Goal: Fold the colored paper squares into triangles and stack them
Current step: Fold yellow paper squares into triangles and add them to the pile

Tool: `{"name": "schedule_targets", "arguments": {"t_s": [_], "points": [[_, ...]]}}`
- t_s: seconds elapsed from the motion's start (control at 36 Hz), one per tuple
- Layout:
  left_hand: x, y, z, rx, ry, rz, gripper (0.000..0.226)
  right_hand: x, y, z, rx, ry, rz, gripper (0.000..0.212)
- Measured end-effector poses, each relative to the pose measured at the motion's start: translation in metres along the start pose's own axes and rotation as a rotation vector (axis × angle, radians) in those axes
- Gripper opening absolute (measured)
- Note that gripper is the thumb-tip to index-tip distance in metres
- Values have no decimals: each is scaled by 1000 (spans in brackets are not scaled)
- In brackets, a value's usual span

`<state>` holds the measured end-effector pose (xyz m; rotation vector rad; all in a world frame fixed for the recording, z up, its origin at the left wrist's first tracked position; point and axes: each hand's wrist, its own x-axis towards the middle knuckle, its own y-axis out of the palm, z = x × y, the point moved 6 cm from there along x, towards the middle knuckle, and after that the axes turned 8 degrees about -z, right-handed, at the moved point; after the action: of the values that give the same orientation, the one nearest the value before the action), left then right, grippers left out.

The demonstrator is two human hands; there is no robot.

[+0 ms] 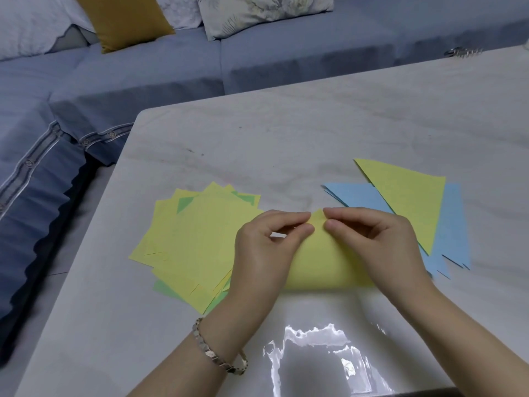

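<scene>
A yellow paper square [323,262] lies bent over on itself in front of me, its near side a soft curve with no crease. My left hand [266,250] and my right hand [380,239] each pinch the paper's far corner, where the two tips meet. To the left is a loose pile of yellow squares [189,242] with green sheets under it. To the right, a folded yellow triangle [409,202] lies on top of folded blue triangles [452,224].
Everything rests on a pale marble-look table [286,144] with a glossy glare patch near me. A blue-grey sofa [143,75] with cushions wraps around the table's far and left sides. A small metallic object [461,52] sits at the table's far right edge.
</scene>
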<state>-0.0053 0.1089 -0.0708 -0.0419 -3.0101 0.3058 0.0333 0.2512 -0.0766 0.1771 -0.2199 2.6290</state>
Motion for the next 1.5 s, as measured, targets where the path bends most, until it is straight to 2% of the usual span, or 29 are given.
{"name": "schedule_targets", "arguments": {"t_s": [0.56, 0.64, 0.72, 0.83, 0.89, 0.92, 0.97, 1.03, 1.11, 1.14, 1.19, 1.25, 1.31, 1.39, 1.5], "points": [[-1, 4, 4, -44, 31, 18, 29, 3, 1, -3, 2, -20, 28, 30], [0, 6, 6, -37, 35, 31, 27, 7, 2, -3, -58, -6, 76, 32], [2, 9, 10, -27, 19, 45, 26, 15, 4, -1, -237, -31, 162, 21], [11, 18, 31, 9, -108, 79, 22, 37, 13, -12, -440, 46, 361, 16], [19, 22, 43, 87, -129, 75, 12, 49, 20, -27, -497, 76, 416, 13], [22, 24, 48, 148, -113, 62, 9, 54, 24, -36, -520, 77, 418, 12], [27, 26, 58, 313, -33, 40, 21, 62, 31, -54, -573, 60, 393, 13], [26, 31, 57, 507, 155, 45, 27, 67, 35, -70, -605, 44, 357, 13], [15, 49, 57, 612, 386, 146, 27, 71, 36, -87, -568, 43, 287, 16], [10, 56, 59, 638, 435, 216, 34, 71, 35, -91, -563, 38, 267, 16], [-2, 69, 71, 722, 449, 399, 58, 70, 34, -96, -566, 33, 232, 16], [-11, 73, 85, 790, 412, 551, 72, 68, 33, -99, -573, 12, 203, 15], [-19, 72, 96, 846, 432, 605, 68, 65, 33, -100, -581, -19, 179, 16], [-31, 64, 106, 969, 505, 595, 52, 63, 32, -102, -592, -30, 139, 17], [-49, 48, 112, 1039, 564, 621, 57, 59, 31, -104, -583, -47, 88, 17]]}}
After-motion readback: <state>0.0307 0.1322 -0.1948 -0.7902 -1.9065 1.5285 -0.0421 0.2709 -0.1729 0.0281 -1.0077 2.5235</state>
